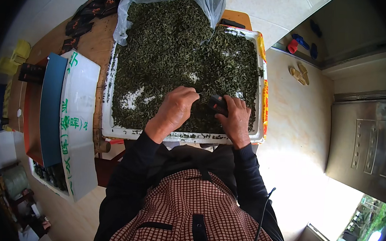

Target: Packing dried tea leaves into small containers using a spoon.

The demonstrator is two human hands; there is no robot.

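Observation:
Dark dried leaves, which look like loose tea (164,50), cover most of a shallow white foam tray (107,130). A clear plastic bag (127,10) lies open over the tray's far end, with leaves heaped at its mouth. My right hand (235,118) grips a small black packet (218,105) with reddish marks, low over the leaves. To its left, my left hand (177,107) has its fingertips pinched together just above the leaves; whether a bit of leaf is between them is too small to tell. White patches of the tray's floor show between the leaves.
Several black packets (96,9) lie on the wooden table (53,41) at far left. Beside the tray stand a white foam box (81,111) with green writing and a blue and orange box (52,109). A dark object (233,23) rests beyond the tray. Slippers (298,74) lie on the floor at right.

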